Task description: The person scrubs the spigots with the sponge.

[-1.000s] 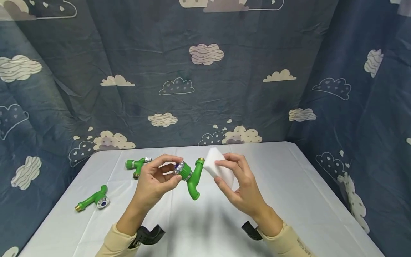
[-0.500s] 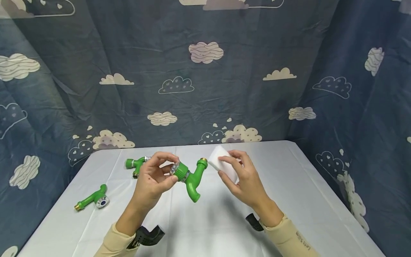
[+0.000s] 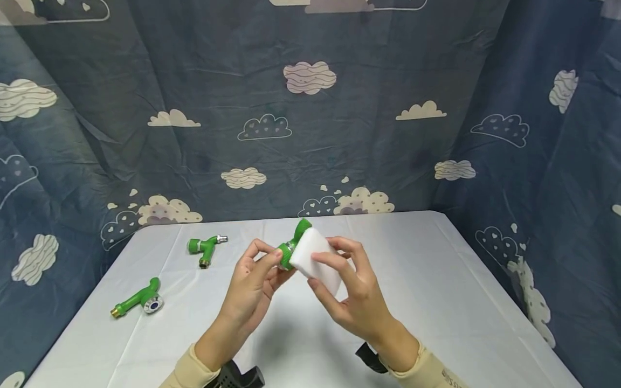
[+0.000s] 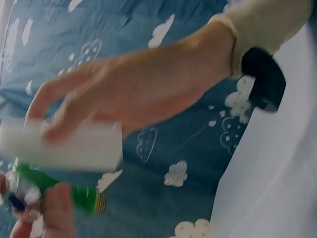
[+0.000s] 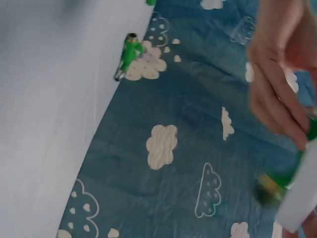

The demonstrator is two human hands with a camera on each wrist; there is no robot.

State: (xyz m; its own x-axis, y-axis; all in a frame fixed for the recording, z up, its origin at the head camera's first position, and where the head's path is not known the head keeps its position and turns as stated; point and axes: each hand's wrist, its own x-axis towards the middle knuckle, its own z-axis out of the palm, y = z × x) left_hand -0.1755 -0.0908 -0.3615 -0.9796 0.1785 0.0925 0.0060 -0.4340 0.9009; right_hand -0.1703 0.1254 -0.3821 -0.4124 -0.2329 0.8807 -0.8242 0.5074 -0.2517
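Observation:
In the head view my left hand pinches a green tap by its handle end, above the table. My right hand holds a white sponge between thumb and fingers; it overlaps the tap and hides part of its body. Seen from the left wrist, the sponge lies along the tap, whose brass threaded end sticks out, and left-hand fingers are at its chrome handle. The right wrist view catches the left hand, the sponge and the blurred tap.
Two more green taps lie on the left of the white-covered table: one tap farther back, another tap nearer. A dark blue cloud-patterned curtain encloses the back and sides.
My left hand has turned the tap, swinging one green end upward. The right hand has brought the sponge left, from beside the tap to over its body.

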